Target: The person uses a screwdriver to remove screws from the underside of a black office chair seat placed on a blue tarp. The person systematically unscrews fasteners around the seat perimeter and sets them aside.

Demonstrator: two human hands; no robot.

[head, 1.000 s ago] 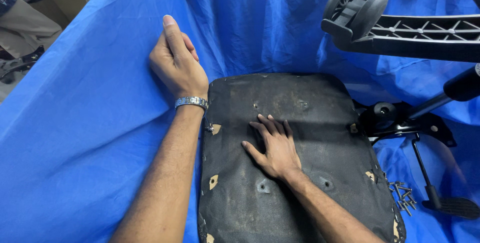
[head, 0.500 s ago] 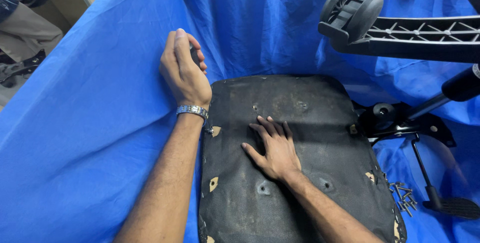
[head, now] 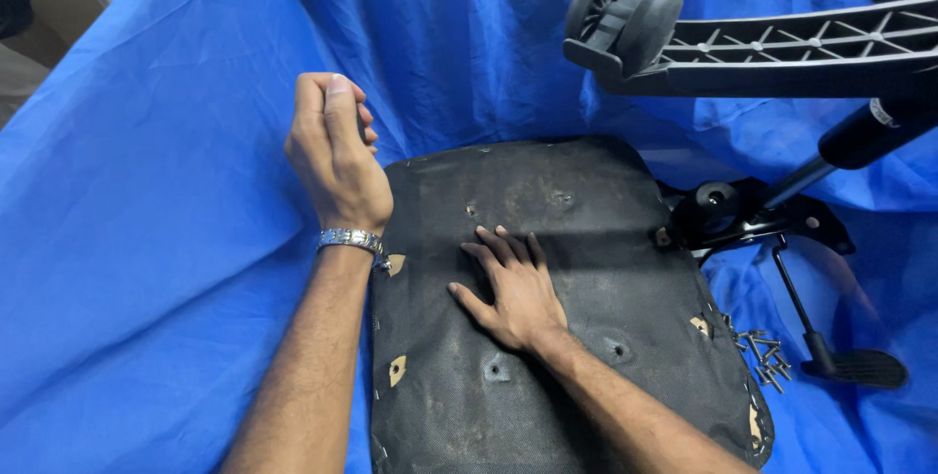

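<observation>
Our right hand (head: 516, 288) presses flat, fingers spread, on the black seat pan (head: 586, 337); our left hand (head: 332, 156) is fisted, contents hidden. Shifting the pan could scatter the loose screws (head: 764, 355).

Seat pan (head: 586, 239) on cloth (head: 147, 239); screws (head: 765, 352) right.

Left hand (head: 334, 153) is raised with its fingers curled into a loose fist, thumb on top, a metal watch band round the wrist, forearm bare. Right hand (head: 513, 288) lies palm down, fingers spread and pointing away, forearm angling in from lower right.
</observation>
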